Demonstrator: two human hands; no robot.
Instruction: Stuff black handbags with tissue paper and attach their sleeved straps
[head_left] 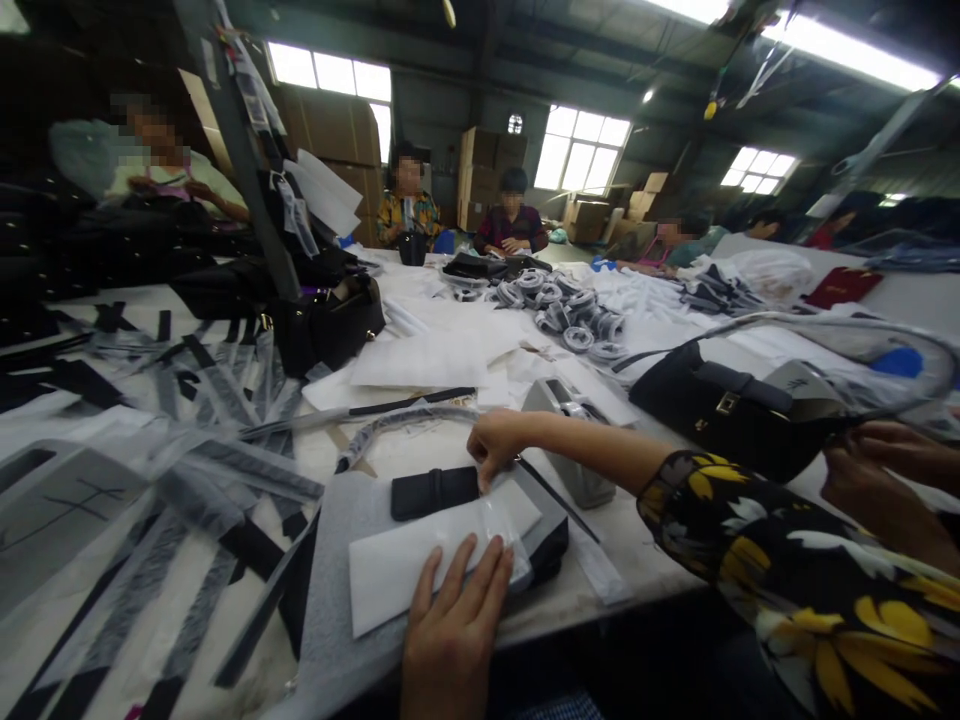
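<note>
My left hand [454, 625] lies flat with its fingers apart on a white paper sheet [382, 590], part of it under clear plastic. The sheet rests on a black bag wrapped in pale grey packing sheet [330, 560]. Just beyond it, a black flap with a strap loop [427, 492] shows on the bag. My right hand [495, 445] reaches in from the right in a floral sleeve. Its fingers are closed, tips down at the flap's right end, and what they pinch is hidden. A plastic-wrapped handle [405, 415] arches behind the bag.
Plastic-wrapped straps [217, 385] litter the left, beside a grey marked form [60, 500]. A black bag [330, 320] stands near a post. Coiled wrapped handles [559, 305] lie farther back. At right, a co-worker's hands [885, 470] touch another black bag [720, 400]. Several people sit around.
</note>
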